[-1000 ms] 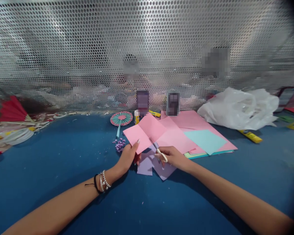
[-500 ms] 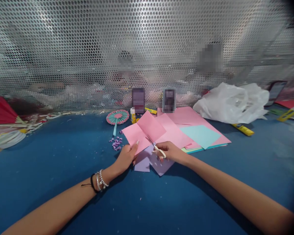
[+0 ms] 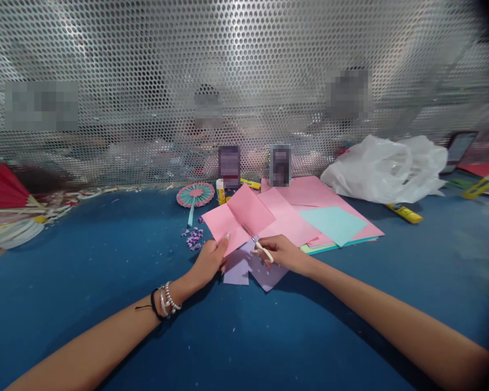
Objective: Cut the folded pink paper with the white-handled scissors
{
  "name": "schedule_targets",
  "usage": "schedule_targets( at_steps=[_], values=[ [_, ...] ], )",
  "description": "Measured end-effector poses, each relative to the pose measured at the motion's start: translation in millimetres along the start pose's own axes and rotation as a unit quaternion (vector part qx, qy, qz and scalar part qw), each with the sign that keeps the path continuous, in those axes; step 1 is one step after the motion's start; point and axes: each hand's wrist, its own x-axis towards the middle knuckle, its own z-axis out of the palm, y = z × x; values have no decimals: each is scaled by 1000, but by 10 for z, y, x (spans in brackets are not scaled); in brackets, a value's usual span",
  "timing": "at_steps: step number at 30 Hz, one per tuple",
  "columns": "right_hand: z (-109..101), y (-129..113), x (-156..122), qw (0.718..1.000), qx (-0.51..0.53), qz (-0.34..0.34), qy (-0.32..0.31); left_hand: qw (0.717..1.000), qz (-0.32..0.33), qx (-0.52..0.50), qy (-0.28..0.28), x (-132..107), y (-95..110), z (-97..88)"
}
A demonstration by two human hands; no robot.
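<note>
Her left hand point(image 3: 209, 262) pinched the near edge of a folded pink sheet point(image 3: 238, 219), lifted above lilac paper pieces point(image 3: 252, 269) on the blue table point(image 3: 106, 255). Her right hand point(image 3: 283, 252) gripped small scissors point(image 3: 257, 243), blades at the sheet's near right edge.

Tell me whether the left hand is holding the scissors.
No: the left hand pinches the pink sheet, while the right hand holds the scissors.
</note>
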Motion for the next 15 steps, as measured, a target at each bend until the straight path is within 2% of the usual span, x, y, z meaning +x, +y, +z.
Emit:
schedule_targets(
  at_steps=[8,15],
  values=[
    [4,6,-4,1000,17,-3,2,1000,-4,-4,-1,3,5,8],
    [3,27,23,998,48,27,-3,1000,-21,-8,-21,-16,6,4]
  ],
)
